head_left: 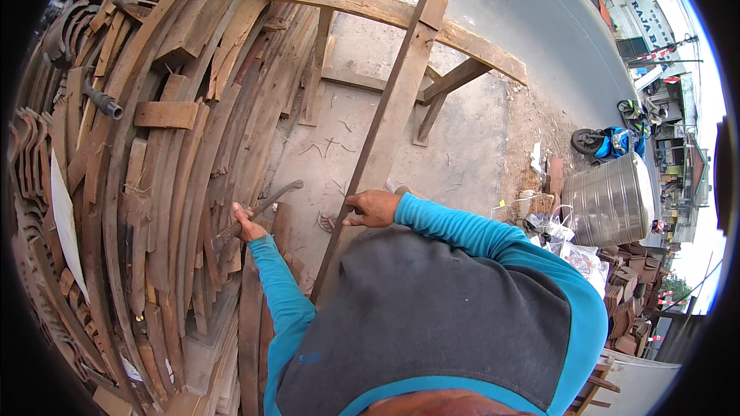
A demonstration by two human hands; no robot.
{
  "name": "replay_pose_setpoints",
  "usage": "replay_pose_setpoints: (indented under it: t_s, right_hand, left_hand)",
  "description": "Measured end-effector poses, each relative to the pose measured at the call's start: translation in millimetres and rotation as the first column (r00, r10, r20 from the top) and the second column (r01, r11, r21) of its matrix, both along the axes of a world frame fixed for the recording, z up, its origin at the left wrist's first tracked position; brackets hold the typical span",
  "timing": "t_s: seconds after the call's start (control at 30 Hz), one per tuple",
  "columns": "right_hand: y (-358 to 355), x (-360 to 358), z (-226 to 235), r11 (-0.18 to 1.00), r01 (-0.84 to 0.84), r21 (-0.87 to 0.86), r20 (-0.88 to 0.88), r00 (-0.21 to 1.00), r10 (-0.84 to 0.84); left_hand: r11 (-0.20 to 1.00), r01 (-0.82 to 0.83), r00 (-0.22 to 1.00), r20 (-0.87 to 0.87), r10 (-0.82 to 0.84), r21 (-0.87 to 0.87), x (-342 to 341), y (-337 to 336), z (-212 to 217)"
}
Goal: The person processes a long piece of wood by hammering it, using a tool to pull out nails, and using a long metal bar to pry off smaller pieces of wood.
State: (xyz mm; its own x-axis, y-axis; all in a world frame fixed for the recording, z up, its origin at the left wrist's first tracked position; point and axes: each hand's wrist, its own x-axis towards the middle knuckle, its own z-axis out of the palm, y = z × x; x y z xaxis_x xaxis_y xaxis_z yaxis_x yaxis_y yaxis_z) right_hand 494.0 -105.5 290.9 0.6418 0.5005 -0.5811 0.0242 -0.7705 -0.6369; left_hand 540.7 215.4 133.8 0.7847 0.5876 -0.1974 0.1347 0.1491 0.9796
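My left hand (245, 225) grips a dark metal bar-like tool (266, 202) whose curved end points up and right, close to the stacked planks. My right hand (371, 208) holds the edge of a long wooden plank (397, 100) that leans away from me toward a wooden frame (385, 9). Both arms wear blue sleeves; a grey and blue shirt fills the lower middle.
A large stack of old brown planks (154, 185) fills the left side. Concrete ground (470, 146) lies beyond the frame. A shiny metal drum (613, 200), bags, stacked bricks (628, 293) and a parked blue scooter (609, 142) are at the right.
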Motion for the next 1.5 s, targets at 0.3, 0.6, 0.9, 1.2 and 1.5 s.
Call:
replay_pose_setpoints:
  t_s: [0.3, 0.6, 0.9, 1.2, 1.5]
  right_hand:
    - [22.1, 26.4, -68.0, 0.972, -0.176, 0.153, 0.086, 0.983, 0.164]
    - [124.6, 56.0, -78.6, 0.775, -0.35, 0.525, 0.489, 0.87, 0.062]
    - [89.3, 69.7, 22.4, 0.68, -0.604, 0.415, 0.473, 0.782, 0.406]
    - [107.7, 127.9, 90.0, 0.461, -0.738, 0.492, 0.522, 0.674, 0.522]
    - [208.0, 303.9, 27.2, 0.987, -0.114, 0.11, 0.815, 0.579, -0.024]
  left_hand:
    - [0.948, -0.318, 0.932, 0.174, 0.318, -0.029, -46.1, -33.0, 178.4]
    - [0.978, -0.146, 0.819, 0.537, 0.203, -0.147, -110.9, -79.8, 386.5]
    - [0.958, -0.115, 0.845, 0.532, -0.045, 0.264, -124.7, -138.6, 344.8]
    - [0.911, -0.239, 0.586, 0.698, 0.412, -0.337, -114.6, -128.7, 286.9]
    - [0.556, -0.632, 0.431, 0.351, 0.831, -0.54, -205.9, -104.8, 252.4]
